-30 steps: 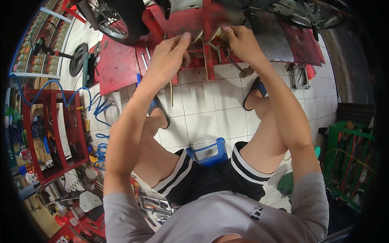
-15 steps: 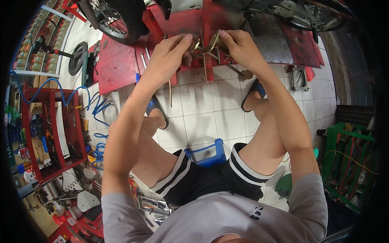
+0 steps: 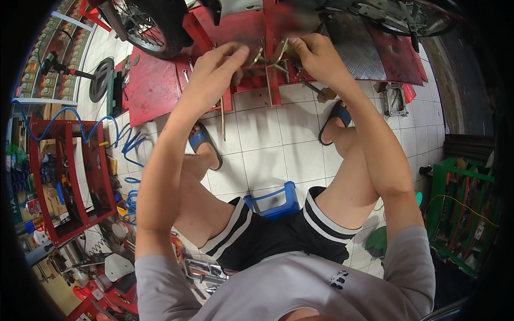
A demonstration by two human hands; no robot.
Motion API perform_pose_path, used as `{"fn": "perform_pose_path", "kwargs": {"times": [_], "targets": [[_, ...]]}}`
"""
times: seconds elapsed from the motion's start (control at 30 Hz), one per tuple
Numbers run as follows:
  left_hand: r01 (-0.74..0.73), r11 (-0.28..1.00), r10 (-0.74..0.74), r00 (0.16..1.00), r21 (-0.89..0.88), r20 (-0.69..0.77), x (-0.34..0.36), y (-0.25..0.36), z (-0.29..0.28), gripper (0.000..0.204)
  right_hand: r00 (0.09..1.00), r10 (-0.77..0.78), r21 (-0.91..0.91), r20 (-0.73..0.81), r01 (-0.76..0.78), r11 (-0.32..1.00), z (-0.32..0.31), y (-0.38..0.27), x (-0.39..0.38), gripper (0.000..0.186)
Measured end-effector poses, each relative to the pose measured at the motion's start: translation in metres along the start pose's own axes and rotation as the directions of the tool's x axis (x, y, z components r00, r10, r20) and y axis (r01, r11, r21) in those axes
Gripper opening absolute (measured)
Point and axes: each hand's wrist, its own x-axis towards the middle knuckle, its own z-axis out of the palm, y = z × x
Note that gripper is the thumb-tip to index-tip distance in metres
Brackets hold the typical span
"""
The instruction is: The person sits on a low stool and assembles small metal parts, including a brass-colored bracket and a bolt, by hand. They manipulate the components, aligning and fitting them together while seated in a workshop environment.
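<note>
My right hand (image 3: 319, 60) pinches a thin, bent, gold-coloured metal piece (image 3: 280, 52) between thumb and fingers, in front of a red upright post of the motorcycle stand. Left of that piece is my left hand (image 3: 218, 67), thumb stretched out and fingers curled below it, with a gap to the metal. Its fingertips are partly hidden and I see nothing in them. A metal rod with a lumpy end (image 3: 323, 95) sticks out below my right hand. Beyond my hands lies a red work platform (image 3: 152, 88) carrying spanners (image 3: 185, 75).
A motorcycle wheel (image 3: 143, 29) stands at the back left. Right of the platform's middle is a grey tread plate (image 3: 350, 56). A blue plastic stool (image 3: 276, 202) is between my legs. On the left stand a red rack (image 3: 68, 176) and a coiled blue hose (image 3: 130, 147); a green rack (image 3: 460, 214) is at right.
My left hand has drawn back leftward and slightly down, away from the metal piece. My right hand has risen a little, still holding it. The view has shifted slightly.
</note>
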Motion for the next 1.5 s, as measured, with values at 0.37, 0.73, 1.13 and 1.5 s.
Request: {"fn": "perform_pose_path", "kwargs": {"times": [0.37, 0.73, 1.13, 1.5], "targets": [[0.082, 0.993, -0.085, 0.996, 0.088, 0.039, 0.001, 0.003, -0.001, 0.054, 1.000, -0.018, -0.019, 0.004, 0.018, 1.000, 0.004, -0.005, -0.001, 0.040], [0.144, 0.984, -0.162, 0.967, 0.105, 0.196, 0.005, -0.005, -0.012, 0.044, 0.996, -0.057, -0.012, 0.069, 0.058, 0.998, 0.005, -0.001, 0.000, 0.039], [-0.419, 0.908, 0.415, 0.890, -0.022, 0.191, 0.002, -0.012, 0.008, 0.044, 0.989, -0.090, 0.001, 0.121, 0.090, 0.996, 0.006, -0.004, -0.004, 0.036], [-0.280, 0.959, 0.281, 0.941, -0.032, 0.190, -0.001, -0.008, 0.007, 0.038, 0.988, -0.117, -0.079, 0.102, 0.125, 0.989, 0.000, -0.007, -0.007, 0.034]]}}
